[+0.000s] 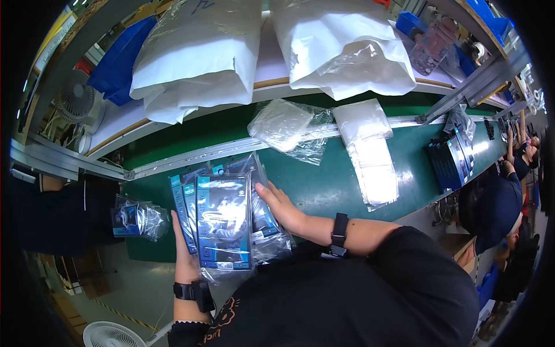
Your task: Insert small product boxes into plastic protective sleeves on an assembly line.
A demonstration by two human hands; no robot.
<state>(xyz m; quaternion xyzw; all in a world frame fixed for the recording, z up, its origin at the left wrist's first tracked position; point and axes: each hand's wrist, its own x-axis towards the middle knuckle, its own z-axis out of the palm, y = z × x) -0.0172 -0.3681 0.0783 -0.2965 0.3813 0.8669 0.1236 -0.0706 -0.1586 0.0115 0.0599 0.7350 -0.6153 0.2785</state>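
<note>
The stack of blue packets (222,222), each in a clear sleeve, lies on the green desk (324,185) right in front of the person, fanned a little so that several left edges show. The left hand (184,254) lies flat along the stack's left side, fingers straight and pressed to the edges, gripping nothing; the right hand (283,208) is likewise open, palm and fingers laid against the right side. Squaring such a stack goes best, I judge, with even pressure from both sides at once, the lower edges tapped against the desk, since the slippery sleeves slide easily. A lone bagged packet (136,220) lies to the left, and loose clear bags (289,130) rest further back.
</note>
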